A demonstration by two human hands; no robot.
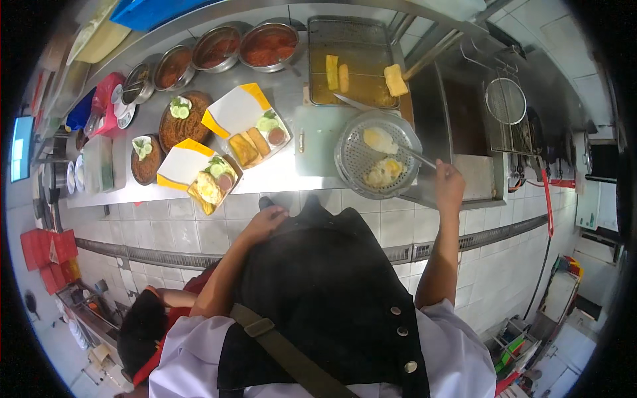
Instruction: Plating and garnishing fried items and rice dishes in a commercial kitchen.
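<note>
My right hand (449, 185) grips the handle of a metal utensil (418, 157), whose far end meets a fried egg (379, 140) in a perforated metal colander (354, 158). Nearer to me in the colander lies a second fried egg (384, 173). Before my apron, my left hand (268, 220) is held low with its fingers curled near the thumb; whether it pinches anything is unclear. To the left, an open food box (183, 160) contains a fried egg, cucumber slices and a sauce cup. Another open box (240, 110) behind it contains fried pieces, cucumber and sauce.
Behind the colander are a green cutting board (316, 149), a knife (352, 102) and a wire-rack tray (356, 45) with fried pieces. Two brown plates of rice (186, 122) stand left; several metal bowls (268, 46) line the back. A person (144, 328) is low at left.
</note>
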